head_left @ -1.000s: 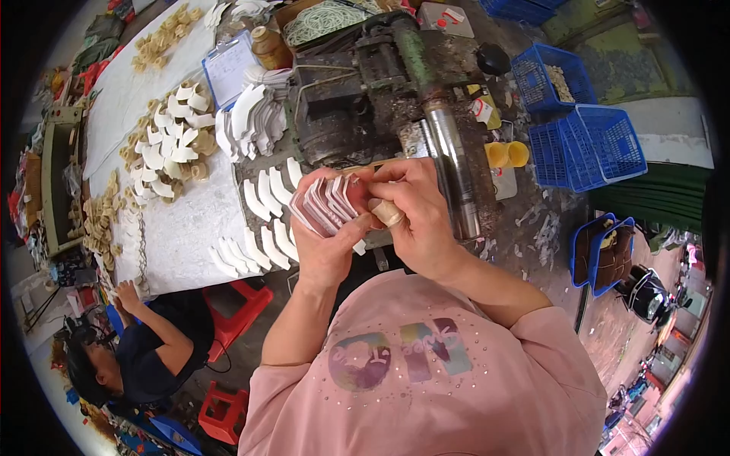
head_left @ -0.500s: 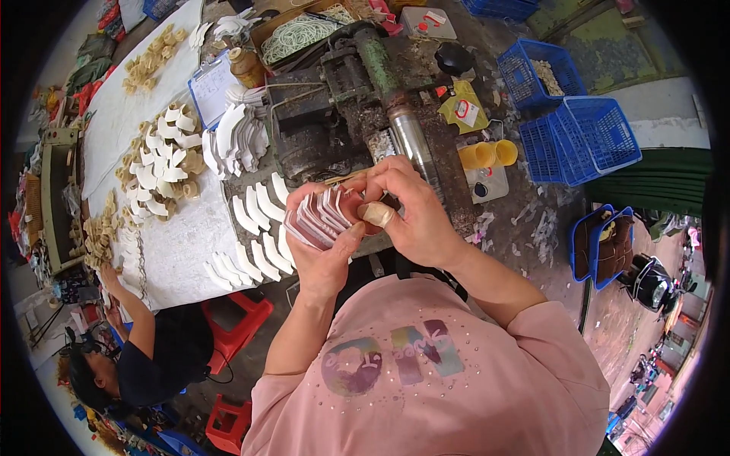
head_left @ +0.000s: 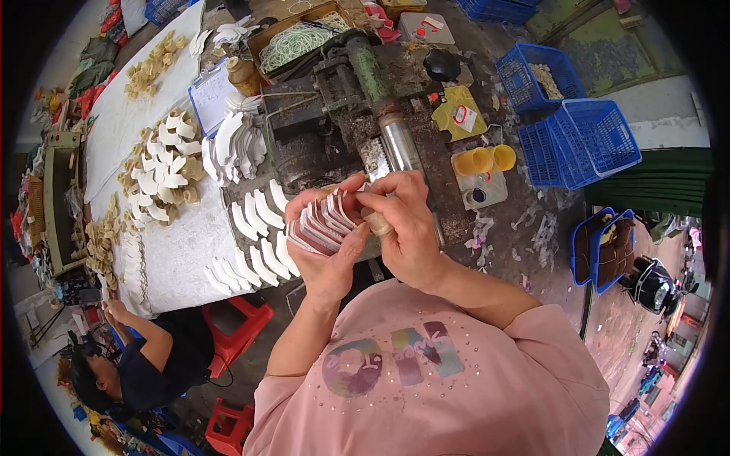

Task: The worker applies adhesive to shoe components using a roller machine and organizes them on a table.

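Note:
A stack of curved pink pieces with white edges (head_left: 323, 222) lies in my left hand (head_left: 328, 267), whose fingers and thumb wrap round it. My right hand (head_left: 411, 232) is closed at the stack's right end, fingertips pinched against the pieces there. A pale tan covering (head_left: 378, 223) sits on its thumb. Exactly what the right fingertips grip is partly hidden. On the table just left of my hands, curved white strips (head_left: 258, 258) lie in rows, and a bundle of similar strips (head_left: 237, 148) stands behind them.
A machine with a green arm and metal cylinder (head_left: 399, 140) stands ahead of my hands. Yellow rolls (head_left: 487, 159) and blue baskets (head_left: 601, 137) are at right. White and tan pieces (head_left: 163, 163) heap on the left cloth. A co-worker (head_left: 141, 365) sits at lower left, near a red stool (head_left: 243, 330).
My right hand has shifted slightly down, with its fingers curled closer to the stack. The co-worker's hands have come together lower at the table's edge. The view has shifted slightly.

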Demonstrator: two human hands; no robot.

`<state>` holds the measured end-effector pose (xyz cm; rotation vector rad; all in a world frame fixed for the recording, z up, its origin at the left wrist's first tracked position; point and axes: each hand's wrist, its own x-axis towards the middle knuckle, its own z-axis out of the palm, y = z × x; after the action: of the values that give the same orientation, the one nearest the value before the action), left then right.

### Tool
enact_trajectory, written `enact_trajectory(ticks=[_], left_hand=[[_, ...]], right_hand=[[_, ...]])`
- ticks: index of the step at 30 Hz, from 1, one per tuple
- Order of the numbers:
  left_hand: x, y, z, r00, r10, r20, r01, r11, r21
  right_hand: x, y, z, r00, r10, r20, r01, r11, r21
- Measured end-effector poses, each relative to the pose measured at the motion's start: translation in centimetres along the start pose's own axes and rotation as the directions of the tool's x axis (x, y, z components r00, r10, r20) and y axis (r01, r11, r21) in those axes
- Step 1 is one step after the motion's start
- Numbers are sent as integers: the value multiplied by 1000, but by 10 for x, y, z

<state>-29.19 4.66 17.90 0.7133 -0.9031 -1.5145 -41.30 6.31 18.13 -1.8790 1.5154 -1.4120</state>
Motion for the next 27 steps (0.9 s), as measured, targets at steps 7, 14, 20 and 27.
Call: enact_trajectory(ticks=[7, 14, 20, 27], left_hand=[[0, -1, 5, 999, -7, -41, 7, 1000, -5], [16, 1, -3, 971, -101, -216, 124, 988, 96], [11, -3, -37, 944, -328, 22, 238, 730, 641], [-2, -8, 0, 891, -359, 278, -138, 371, 919]], right_hand=[[7, 5, -10, 995, 73, 70, -83, 986, 146], [17, 25, -58, 978, 133, 161, -193, 865, 463], [38, 71, -111, 810, 381, 446, -126, 856, -502], [26, 78, -77, 883, 300, 360, -177, 925, -337]])
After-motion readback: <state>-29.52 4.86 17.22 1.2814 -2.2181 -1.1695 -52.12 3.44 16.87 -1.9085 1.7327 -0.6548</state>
